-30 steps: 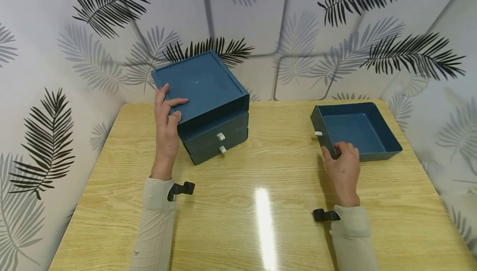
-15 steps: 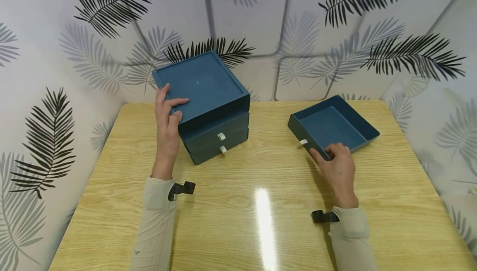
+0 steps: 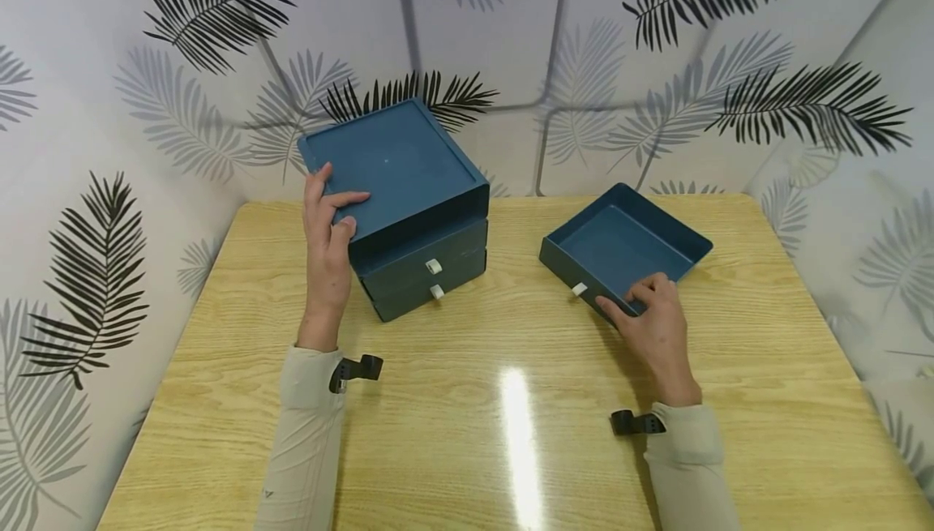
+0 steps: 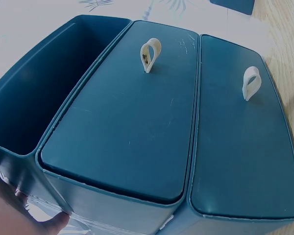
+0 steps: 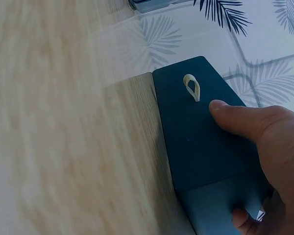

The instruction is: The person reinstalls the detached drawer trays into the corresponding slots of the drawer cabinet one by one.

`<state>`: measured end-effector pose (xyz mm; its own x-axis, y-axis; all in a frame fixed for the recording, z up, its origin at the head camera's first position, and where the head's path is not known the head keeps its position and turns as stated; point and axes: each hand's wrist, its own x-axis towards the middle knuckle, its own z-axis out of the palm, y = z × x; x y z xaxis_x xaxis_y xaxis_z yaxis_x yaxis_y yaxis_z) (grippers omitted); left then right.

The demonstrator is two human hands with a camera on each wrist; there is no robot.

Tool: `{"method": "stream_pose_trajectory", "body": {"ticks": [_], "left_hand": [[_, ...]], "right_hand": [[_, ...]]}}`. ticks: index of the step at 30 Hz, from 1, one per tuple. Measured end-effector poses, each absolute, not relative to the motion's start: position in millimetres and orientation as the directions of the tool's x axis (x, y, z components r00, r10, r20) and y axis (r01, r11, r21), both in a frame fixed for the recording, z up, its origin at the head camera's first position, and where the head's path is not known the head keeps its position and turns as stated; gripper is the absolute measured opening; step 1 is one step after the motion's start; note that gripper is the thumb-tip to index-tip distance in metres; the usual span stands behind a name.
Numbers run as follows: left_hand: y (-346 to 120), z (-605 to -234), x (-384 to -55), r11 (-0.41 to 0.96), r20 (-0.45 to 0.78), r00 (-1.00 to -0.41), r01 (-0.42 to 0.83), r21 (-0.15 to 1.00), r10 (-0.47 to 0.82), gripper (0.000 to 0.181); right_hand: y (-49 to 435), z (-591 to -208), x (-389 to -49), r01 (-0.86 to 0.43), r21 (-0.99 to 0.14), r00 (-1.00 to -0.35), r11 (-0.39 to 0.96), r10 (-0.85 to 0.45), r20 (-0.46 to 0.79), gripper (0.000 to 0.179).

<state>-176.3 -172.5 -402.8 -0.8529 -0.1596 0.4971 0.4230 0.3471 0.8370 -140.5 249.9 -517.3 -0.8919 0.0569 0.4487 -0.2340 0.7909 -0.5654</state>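
Observation:
A blue drawer cabinet (image 3: 394, 166) stands at the back left of the table. Its top slot (image 4: 44, 83) is open, and below it two drawers with white loop pulls (image 3: 434, 267) are closed. My left hand (image 3: 327, 247) rests on the cabinet's left side and top edge, fingers spread. On the right, my right hand (image 3: 657, 324) pinches the front wall of a loose, empty blue drawer (image 3: 620, 243), near its right front corner. The thumb (image 5: 225, 110) presses the outer face beside the white loop (image 5: 192, 88); the other fingers go over the rim and are partly hidden.
Light wood table (image 3: 438, 434) lies under everything, with a bright glare streak in the middle. Behind it and at both sides stand walls covered in leaf-patterned paper (image 3: 481, 44). A small black camera (image 3: 361, 367) sits on the left wrist, another (image 3: 635, 422) on the right.
The loose drawer has moved left toward the cabinet and turned, its front now slanting toward the near left, with the right hand gripping it. The left hand and the cabinet have stayed put.

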Motion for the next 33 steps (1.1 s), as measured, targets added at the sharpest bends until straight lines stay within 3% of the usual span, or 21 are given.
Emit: {"method": "stream_pose_trajectory", "body": {"ticks": [5, 15, 23, 33], "left_hand": [[-175.4, -406.9, -178.1, 0.347, 0.504, -0.85, 0.431, 0.833, -0.153, 0.04], [-177.6, -410.9, -182.5, 0.351, 0.516, -0.843, 0.442, 0.825, -0.152, 0.039], [-177.3, -410.4, -183.5, 0.357, 0.511, -0.844, 0.432, 0.828, -0.163, 0.039], [-177.6, -411.2, -183.1, 0.355, 0.508, -0.847, 0.431, 0.829, -0.157, 0.039]], "right_hand": [[253.6, -517.2, -140.7, -0.194, -0.584, -0.898, 0.788, 0.097, 0.429, 0.036], [257.2, -512.4, -137.0, 0.08, -0.711, -0.925, 0.699, 0.317, 0.208, 0.073], [256.8, -510.2, -136.9, 0.116, -0.73, -0.943, 0.674, 0.305, 0.131, 0.045], [258.9, -510.3, -134.5, 0.112, -0.759, -0.943, 0.641, 0.309, 0.121, 0.038]]}}
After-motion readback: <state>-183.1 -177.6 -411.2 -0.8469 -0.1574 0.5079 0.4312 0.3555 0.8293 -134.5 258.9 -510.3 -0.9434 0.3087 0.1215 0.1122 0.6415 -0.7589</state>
